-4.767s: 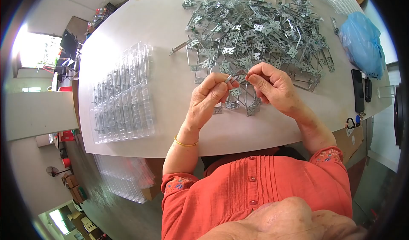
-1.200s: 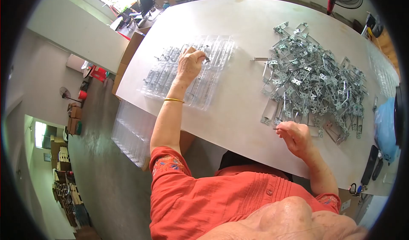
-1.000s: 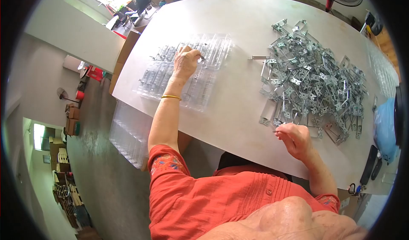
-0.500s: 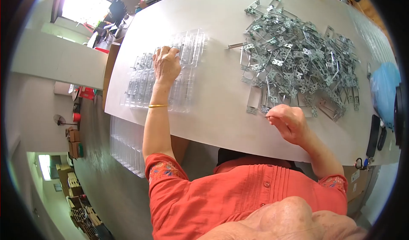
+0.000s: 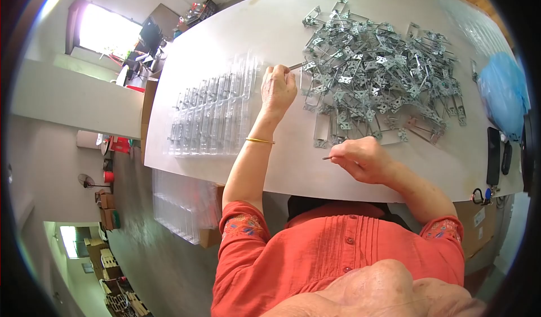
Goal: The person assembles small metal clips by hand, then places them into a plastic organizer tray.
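My left hand point(image 5: 278, 89) reaches across the white table point(image 5: 293, 173) to the left edge of a big pile of metal brackets point(image 5: 377, 72). Its curled fingers rest on the near end of a long metal strip point(image 5: 297, 65) that sticks out of the pile. My right hand point(image 5: 363, 159) lies near the front edge of the table, just below the pile, and pinches a thin metal piece point(image 5: 327, 158) whose tip points left. A clear plastic tray point(image 5: 211, 111) with rows of slots, several of them holding metal parts, lies to the left of my left hand.
A blue plastic bag point(image 5: 504, 94) and a black phone point(image 5: 493, 156) lie at the table's right end. A stack of clear trays point(image 5: 180, 204) sits below the table's front left edge. Boxes and a fan stand on the floor at the left.
My left hand has left the clear tray and moved right to the strip at the pile's edge. My right hand still holds its thin metal piece near the front edge.
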A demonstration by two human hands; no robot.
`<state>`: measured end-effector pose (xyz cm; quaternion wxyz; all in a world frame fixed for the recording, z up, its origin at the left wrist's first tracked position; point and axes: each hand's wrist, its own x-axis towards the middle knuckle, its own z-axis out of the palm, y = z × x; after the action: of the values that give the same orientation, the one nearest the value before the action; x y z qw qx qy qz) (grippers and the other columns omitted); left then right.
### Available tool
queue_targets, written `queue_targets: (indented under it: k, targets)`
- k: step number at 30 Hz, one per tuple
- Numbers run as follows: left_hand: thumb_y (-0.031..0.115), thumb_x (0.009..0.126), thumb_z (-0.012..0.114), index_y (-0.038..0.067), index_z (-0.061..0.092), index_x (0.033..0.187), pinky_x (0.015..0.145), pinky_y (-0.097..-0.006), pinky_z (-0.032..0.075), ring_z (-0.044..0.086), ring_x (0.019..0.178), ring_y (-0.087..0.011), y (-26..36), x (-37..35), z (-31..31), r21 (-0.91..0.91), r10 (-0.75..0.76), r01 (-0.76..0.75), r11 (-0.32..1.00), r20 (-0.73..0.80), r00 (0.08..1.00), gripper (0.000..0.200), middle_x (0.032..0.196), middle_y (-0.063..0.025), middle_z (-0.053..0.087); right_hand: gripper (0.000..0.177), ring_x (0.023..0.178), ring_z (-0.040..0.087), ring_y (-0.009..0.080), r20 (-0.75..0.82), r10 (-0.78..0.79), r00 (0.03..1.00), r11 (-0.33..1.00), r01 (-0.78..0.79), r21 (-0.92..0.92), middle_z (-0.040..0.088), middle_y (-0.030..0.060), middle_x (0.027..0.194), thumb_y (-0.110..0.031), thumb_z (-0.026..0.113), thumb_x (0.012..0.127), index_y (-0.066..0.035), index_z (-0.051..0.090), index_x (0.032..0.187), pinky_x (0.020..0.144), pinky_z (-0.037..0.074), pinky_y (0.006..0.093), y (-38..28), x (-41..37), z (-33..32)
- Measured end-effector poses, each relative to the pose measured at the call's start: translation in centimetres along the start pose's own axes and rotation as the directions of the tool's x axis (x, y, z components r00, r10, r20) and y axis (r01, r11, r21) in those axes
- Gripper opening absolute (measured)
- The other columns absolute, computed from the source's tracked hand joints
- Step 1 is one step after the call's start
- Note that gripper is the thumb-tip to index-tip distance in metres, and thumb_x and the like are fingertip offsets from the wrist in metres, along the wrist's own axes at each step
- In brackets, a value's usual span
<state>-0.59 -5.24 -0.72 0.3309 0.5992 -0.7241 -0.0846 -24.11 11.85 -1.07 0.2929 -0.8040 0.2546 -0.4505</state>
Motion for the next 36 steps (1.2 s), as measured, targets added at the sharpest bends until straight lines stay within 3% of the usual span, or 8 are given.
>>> queue_targets:
  k: [1, 4, 7, 14, 17, 22, 30, 36]
  targets:
    - [0.025, 0.093, 0.068, 0.000, 0.073, 0.088, 0.084, -0.0434, 0.053, 0.068, 0.091, -0.0342, 0.3, 0.3, 0.2, 0.070, 0.021, -0.019, 0.997, -0.035, 0.999, 0.026, 0.087, -0.0179, 0.070, 0.013, 0.070, 0.070, 0.0321, 0.013, 0.009, 1.000, 1.000, -0.009, -0.002, 0.071, 0.0100, 0.085, -0.012, 0.073, 0.095, -0.009, 0.068, 0.106, 0.060, 0.056, 0.0407, -0.1, 0.0, -0.1]
    - [0.032, 0.093, 0.068, -0.001, 0.073, 0.081, 0.078, -0.0459, 0.054, 0.069, 0.081, -0.0367, 2.1, 0.6, 0.4, 0.033, -0.147, 0.144, 0.989, 0.167, 0.975, 0.035, 0.078, -0.0202, 0.070, 0.012, 0.072, 0.070, 0.0327, 0.021, 0.015, 1.000, 1.000, -0.016, 0.015, 0.072, 0.0103, 0.085, -0.014, 0.073, 0.096, -0.009, 0.068, 0.105, 0.061, 0.057, 0.0412, -0.2, -0.2, -0.1]
    - [0.040, 0.094, 0.070, -0.002, 0.072, 0.077, 0.058, -0.0391, 0.048, 0.057, 0.056, -0.0184, 1.8, 1.1, 1.9, 0.025, -0.149, 0.148, 0.989, 0.273, 0.951, 0.045, 0.058, -0.0094, 0.061, 0.011, 0.073, 0.071, 0.0330, -0.010, 0.011, 1.000, 0.999, -0.011, 0.031, 0.072, 0.0106, 0.086, -0.014, 0.073, 0.096, -0.009, 0.068, 0.104, 0.062, 0.058, 0.0416, -0.4, -0.2, 0.2]
    - [0.033, 0.088, 0.072, -0.003, 0.074, 0.076, 0.056, -0.0346, 0.046, 0.053, 0.058, -0.0105, 1.2, 2.1, 2.6, -0.002, -0.238, 0.252, 0.968, 0.321, 0.917, 0.038, 0.059, -0.0056, 0.059, 0.011, 0.074, 0.072, 0.0334, 0.002, 0.004, 1.000, 1.000, -0.004, 0.019, 0.074, 0.0115, 0.088, -0.014, 0.074, 0.095, -0.007, 0.069, 0.103, 0.064, 0.059, 0.0415, -0.4, -0.2, -0.1]
    - [0.029, 0.085, 0.072, -0.004, 0.075, 0.078, 0.062, -0.0354, 0.053, 0.063, 0.058, -0.0174, 0.5, 2.1, 3.1, -0.172, -0.264, 0.308, 0.936, 0.237, 0.935, 0.034, 0.060, -0.0108, 0.066, 0.012, 0.074, 0.072, 0.0336, -0.005, 0.010, 1.000, 1.000, -0.010, 0.027, 0.074, 0.0120, 0.088, -0.014, 0.074, 0.095, -0.007, 0.069, 0.103, 0.064, 0.059, 0.0413, -0.5, -0.1, -0.1]
    - [0.026, 0.088, 0.074, -0.004, 0.075, 0.085, 0.060, -0.0302, 0.046, 0.055, 0.063, -0.0093, 2.2, 1.2, 1.4, -0.339, -0.220, 0.288, 0.896, 0.227, 0.949, 0.031, 0.067, -0.0027, 0.063, 0.012, 0.074, 0.072, 0.0337, -0.020, 0.028, 0.999, 0.998, -0.027, 0.053, 0.074, 0.0127, 0.088, -0.013, 0.074, 0.095, -0.006, 0.069, 0.104, 0.064, 0.059, 0.0408, -0.3, -0.2, 0.1]
    - [0.024, 0.095, 0.073, -0.001, 0.073, 0.088, 0.054, -0.0236, 0.036, 0.045, 0.061, -0.0044, 2.4, -0.6, -0.1, -0.571, -0.267, 0.400, 0.717, 0.306, 0.914, 0.026, 0.068, 0.0026, 0.057, 0.013, 0.075, 0.072, 0.0344, -0.003, 0.077, 0.997, 0.995, -0.076, 0.071, 0.074, 0.0130, 0.090, -0.012, 0.075, 0.095, -0.006, 0.068, 0.105, 0.064, 0.058, 0.0408, 0.1, -0.3, 0.0]
    - [0.023, 0.095, 0.073, 0.002, 0.072, 0.087, 0.063, -0.0241, 0.041, 0.051, 0.069, -0.0076, 0.8, -1.1, -0.3, -0.658, -0.305, 0.460, 0.596, 0.345, 0.888, 0.023, 0.077, -0.0009, 0.063, 0.013, 0.076, 0.072, 0.0348, -0.016, 0.065, 0.998, 0.994, -0.063, 0.088, 0.074, 0.0129, 0.091, -0.013, 0.074, 0.095, -0.006, 0.068, 0.104, 0.065, 0.058, 0.0409, 0.4, -0.3, 0.3]
